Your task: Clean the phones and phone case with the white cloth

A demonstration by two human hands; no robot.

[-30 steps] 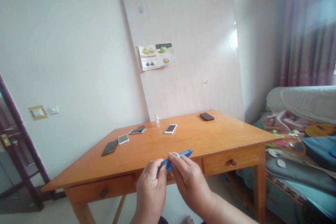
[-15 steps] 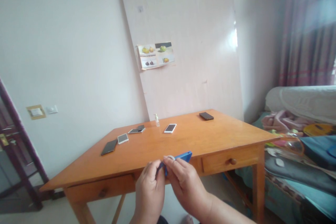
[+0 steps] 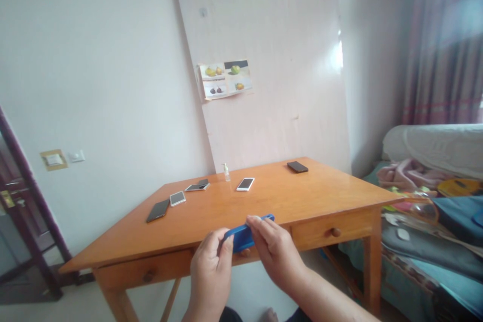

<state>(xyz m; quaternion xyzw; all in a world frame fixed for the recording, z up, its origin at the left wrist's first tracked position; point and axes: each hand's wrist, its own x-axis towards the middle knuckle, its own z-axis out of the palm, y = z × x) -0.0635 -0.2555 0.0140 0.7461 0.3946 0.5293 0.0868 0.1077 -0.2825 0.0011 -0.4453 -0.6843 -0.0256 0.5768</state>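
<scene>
A blue phone point(image 3: 242, 239) is held tilted just in front of the table's near edge. My left hand point(image 3: 211, 266) grips its left end, thumb on the near face and fingers behind. Over the top edge toward the right end, my right hand point(image 3: 276, 251) is closed, with a small white wad point(image 3: 257, 218) showing at its fingertips. Whether the wad is tissue or cloth I cannot make out. The right fingers hide part of the phone's right side.
On the wooden table point(image 3: 226, 214) lie a black phone point(image 3: 158, 210), two white-framed phones point(image 3: 177, 198) point(image 3: 245, 184), stacked devices point(image 3: 197, 185) and a dark device point(image 3: 297, 167). A clear pump bottle point(image 3: 226, 172) stands near the back. A cluttered sofa point(image 3: 418, 241) is at the right.
My hands have moved apart, uncovering more of the blue phone's face. The right hand and the white wad have shifted right along the phone's top edge; my left hand still holds the left end.
</scene>
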